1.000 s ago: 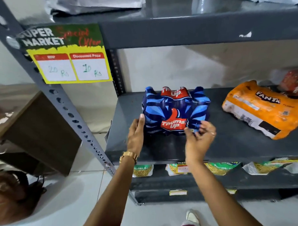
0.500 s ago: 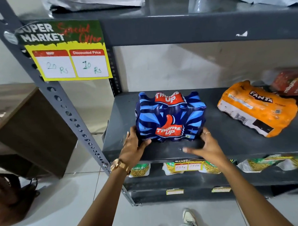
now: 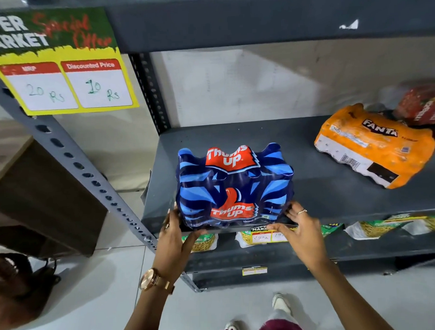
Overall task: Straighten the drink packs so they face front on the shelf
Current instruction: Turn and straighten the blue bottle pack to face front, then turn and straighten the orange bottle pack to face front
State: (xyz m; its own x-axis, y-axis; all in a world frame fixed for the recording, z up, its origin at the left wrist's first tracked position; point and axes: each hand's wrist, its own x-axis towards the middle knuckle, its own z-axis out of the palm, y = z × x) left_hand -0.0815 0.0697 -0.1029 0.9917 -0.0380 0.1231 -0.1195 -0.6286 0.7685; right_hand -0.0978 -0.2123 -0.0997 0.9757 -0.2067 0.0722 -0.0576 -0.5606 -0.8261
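The left hand (image 3: 175, 236) and right hand (image 3: 303, 229) make an open-fingered grip on the lower corners of the blue Thums Up pack (image 3: 234, 186), palms pressed to its sides. The pack stands at the front edge of the grey shelf (image 3: 323, 193), logo facing out. Well to the right, an orange Fanta pack (image 3: 373, 144) lies skewed.

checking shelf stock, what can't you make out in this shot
- Red pack, head view: blurred, cut off by the right edge, partly behind the Fanta pack; brand unreadable.
- Small price tag, head view: writing too small, partly behind the right hand.
- Left hand: fingertips hidden behind the Thums Up pack.
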